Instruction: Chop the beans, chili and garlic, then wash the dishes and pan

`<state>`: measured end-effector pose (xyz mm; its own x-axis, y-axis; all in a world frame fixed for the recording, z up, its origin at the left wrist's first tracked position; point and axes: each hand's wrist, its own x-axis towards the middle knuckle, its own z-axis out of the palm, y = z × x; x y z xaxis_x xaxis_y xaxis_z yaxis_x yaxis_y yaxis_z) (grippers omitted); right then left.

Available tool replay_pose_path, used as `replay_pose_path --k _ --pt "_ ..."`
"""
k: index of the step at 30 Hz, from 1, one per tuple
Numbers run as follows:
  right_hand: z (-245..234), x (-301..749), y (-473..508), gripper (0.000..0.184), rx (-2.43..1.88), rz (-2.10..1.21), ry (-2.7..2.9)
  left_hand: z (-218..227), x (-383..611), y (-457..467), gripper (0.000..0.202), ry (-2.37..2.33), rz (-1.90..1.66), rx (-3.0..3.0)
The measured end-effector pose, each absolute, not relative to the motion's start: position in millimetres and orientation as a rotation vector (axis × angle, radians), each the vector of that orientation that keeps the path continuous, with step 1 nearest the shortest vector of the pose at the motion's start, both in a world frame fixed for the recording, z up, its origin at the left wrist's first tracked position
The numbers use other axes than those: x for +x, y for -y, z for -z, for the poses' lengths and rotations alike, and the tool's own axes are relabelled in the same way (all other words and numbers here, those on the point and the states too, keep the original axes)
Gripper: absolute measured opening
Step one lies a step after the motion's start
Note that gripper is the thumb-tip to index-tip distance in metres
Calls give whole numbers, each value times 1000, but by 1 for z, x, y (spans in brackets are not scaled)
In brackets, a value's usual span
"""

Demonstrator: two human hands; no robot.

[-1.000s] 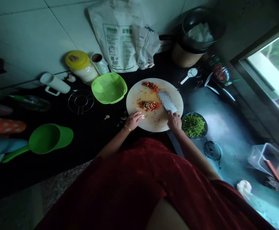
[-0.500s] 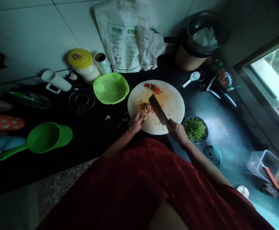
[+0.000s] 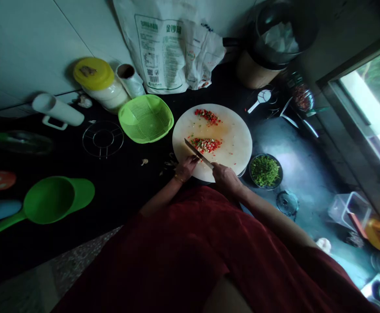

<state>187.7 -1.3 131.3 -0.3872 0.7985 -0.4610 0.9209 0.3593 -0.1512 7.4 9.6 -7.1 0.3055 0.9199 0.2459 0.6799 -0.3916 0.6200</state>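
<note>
My right hand (image 3: 227, 178) is closed round the handle of a cleaver (image 3: 199, 153), whose blade slants across the near left part of a round white cutting board (image 3: 234, 150). At the board's near left edge, my left hand (image 3: 186, 168) has its fingers pinched together beside the blade. A small pale piece seems to be at those fingertips, too small to name. Just beyond the blade lies a pile of chopped red chili (image 3: 209, 144) mixed with pale bits. A second pile of chopped red chili (image 3: 208, 116) is farther back on the board.
A green basket (image 3: 147, 121) stands left of the board, near a wire rack (image 3: 102, 139). Right of the board is a bowl of chopped greens (image 3: 265, 171). A green ladle (image 3: 51, 200) lies far left. Behind stand a yellow-lidded jar (image 3: 100, 82) and a white bag (image 3: 160, 52).
The cleaver has moved left and nearer to my left hand, its blade now seen nearly edge-on. My right hand has shifted left with it. My left hand stays at the board's edge.
</note>
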Motion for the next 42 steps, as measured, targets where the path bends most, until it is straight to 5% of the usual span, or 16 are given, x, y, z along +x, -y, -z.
replay_pose_path --k 28,36,42 --pt "-97 159 -9 25 1601 534 -2203 4 11 -5 30 -1548 -770 2330" --pt "-100 191 -10 22 1932 786 -2395 -9 4 -7 28 -1609 -861 2269" --pt "-102 198 1 19 1993 737 -2408 -29 -12 -43 25 -1608 -498 2293"
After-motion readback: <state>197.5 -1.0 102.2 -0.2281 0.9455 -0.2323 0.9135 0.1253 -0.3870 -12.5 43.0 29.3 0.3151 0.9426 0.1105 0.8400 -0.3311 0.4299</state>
